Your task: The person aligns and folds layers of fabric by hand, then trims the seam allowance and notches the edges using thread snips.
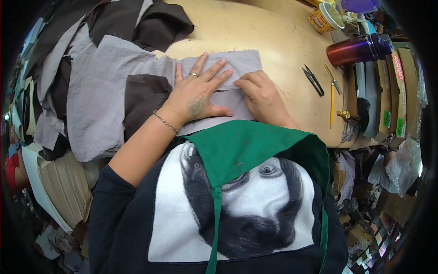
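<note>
Printed shirt (166, 228); grey cloth (246, 59) on pale table (292, 55); clutter (365, 237) around.

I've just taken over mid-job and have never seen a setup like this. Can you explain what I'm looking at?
There is no robot here, only a person's bare hands, seen by a camera worn on the head that looks forward and down. This is the only view, so the chest shows at the bottom.

The left hand, with a ring and bracelet, presses flat on light grey cloth. The right hand has its fingertips closed at that cloth; what they pinch, I can't tell.

On the pale wooden table also lie dark brown cloth, black-bladed snips and a yellow pencil. A shiny red-purple bottle is at the right edge.
</note>
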{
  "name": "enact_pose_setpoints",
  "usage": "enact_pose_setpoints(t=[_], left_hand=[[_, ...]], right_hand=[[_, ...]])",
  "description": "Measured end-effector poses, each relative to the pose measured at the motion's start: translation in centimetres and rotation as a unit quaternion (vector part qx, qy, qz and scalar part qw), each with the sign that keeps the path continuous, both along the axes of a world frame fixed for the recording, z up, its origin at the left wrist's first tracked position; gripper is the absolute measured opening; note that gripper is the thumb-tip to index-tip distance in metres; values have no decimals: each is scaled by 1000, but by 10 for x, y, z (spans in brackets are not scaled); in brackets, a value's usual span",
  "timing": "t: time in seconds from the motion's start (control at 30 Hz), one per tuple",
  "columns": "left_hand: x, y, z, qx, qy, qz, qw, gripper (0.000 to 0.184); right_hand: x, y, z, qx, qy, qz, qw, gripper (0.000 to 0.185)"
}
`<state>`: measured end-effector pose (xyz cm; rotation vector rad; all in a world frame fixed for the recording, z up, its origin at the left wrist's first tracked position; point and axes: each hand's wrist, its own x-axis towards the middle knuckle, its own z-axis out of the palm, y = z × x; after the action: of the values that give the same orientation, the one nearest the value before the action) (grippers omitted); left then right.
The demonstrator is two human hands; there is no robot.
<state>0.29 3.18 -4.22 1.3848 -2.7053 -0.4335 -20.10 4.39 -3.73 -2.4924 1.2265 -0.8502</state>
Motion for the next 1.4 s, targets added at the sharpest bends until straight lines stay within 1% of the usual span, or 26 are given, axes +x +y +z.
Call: enact_pose_setpoints(t=[0.03,0.1,0.17,0.2,0.23,0.33,0.47,0.67,0.77,0.87,0.97,1.07,1.1,1.23,1.33,1.37,1.4], left_hand=[[1,0,-1,-2,5,-3,1000,96],[7,-2,-5,4,38,-11,999,94],[20,-7,-18,-20,54,8,998,92],[21,-8,-14,-31,64,12,997,91],[25,-7,-8,-25,-4,22,999,89],[27,-7,5,-2,-57,43,997,90],[29,-7,3,-6,-48,45,998,93],[30,-7,-1,-10,-37,43,998,94],[29,-8,-1,-6,-38,45,998,95],[31,-8,-1,-4,-39,42,998,95],[30,-7,1,-3,-42,42,998,94],[29,-8,2,-1,-46,42,998,93],[29,-8,3,1,-49,43,998,93],[28,-8,7,2,-67,33,997,92],[26,-3,11,-67,-44,-2,997,88],[23,3,20,-135,-15,-59,989,75],[20,9,21,-73,44,-74,994,70]], right_hand=[[9,1,-10,20,-41,9,999,22],[13,-2,-17,33,-57,8,998,23],[10,-2,-22,56,-58,3,997,25],[11,0,-21,58,-45,2,997,26],[12,1,-18,59,-30,0,998,27],[10,3,-19,62,8,3,998,28],[8,3,-20,51,42,20,998,28],[28,2,6,33,176,62,982,33],[36,0,5,-10,185,72,980,34],[17,-4,6,-28,197,61,978,35],[-14,-1,19,0,221,15,975,35],[-50,-2,9,0,234,-33,972,34],[-58,-2,6,3,216,-52,975,34],[-85,3,10,-15,248,-103,963,30],[-79,4,13,-53,223,-129,965,27],[-70,5,16,-49,179,-97,978,26],[-54,7,19,-44,134,-64,988,26]])
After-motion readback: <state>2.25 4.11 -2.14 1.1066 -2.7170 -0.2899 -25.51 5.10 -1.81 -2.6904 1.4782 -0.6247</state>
